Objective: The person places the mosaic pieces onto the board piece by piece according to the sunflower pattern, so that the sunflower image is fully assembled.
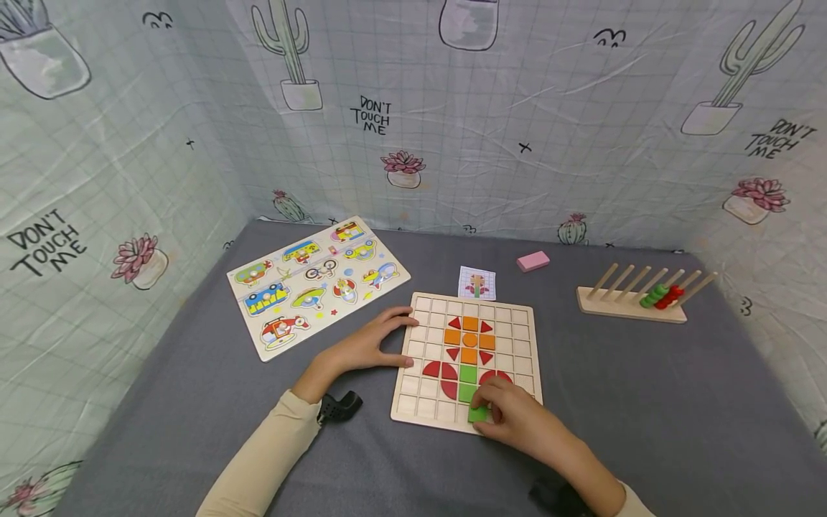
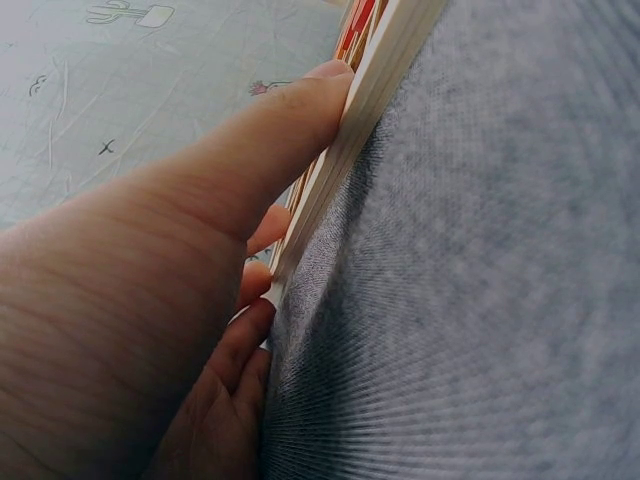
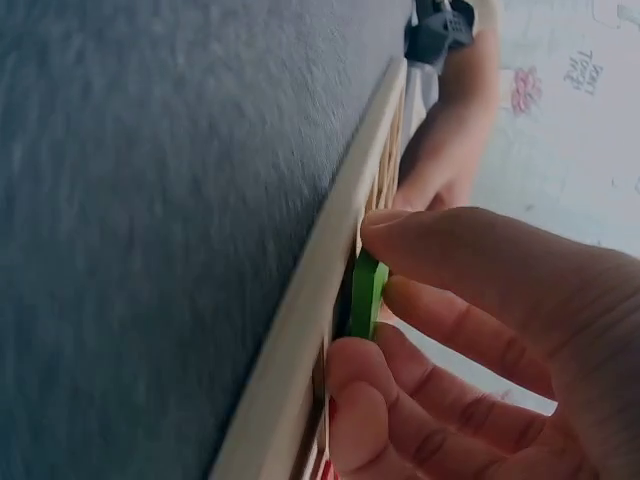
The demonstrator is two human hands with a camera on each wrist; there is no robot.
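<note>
Your right hand (image 1: 517, 424) pinches the green square tile (image 1: 479, 413) between thumb and fingertips, tile at the near edge row of the wooden grid board (image 1: 426, 409). Your left hand (image 1: 368, 345) rests flat-fingered against the board's left edge, gripping nothing.

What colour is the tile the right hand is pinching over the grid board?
Green tile; clearest in the right wrist view.

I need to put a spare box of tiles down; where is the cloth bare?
Bare: right of the grid board, below the peg rack; and the near-left corner below the vehicle puzzle. Crowded: behind the board, by the pattern card and pink block.
</note>
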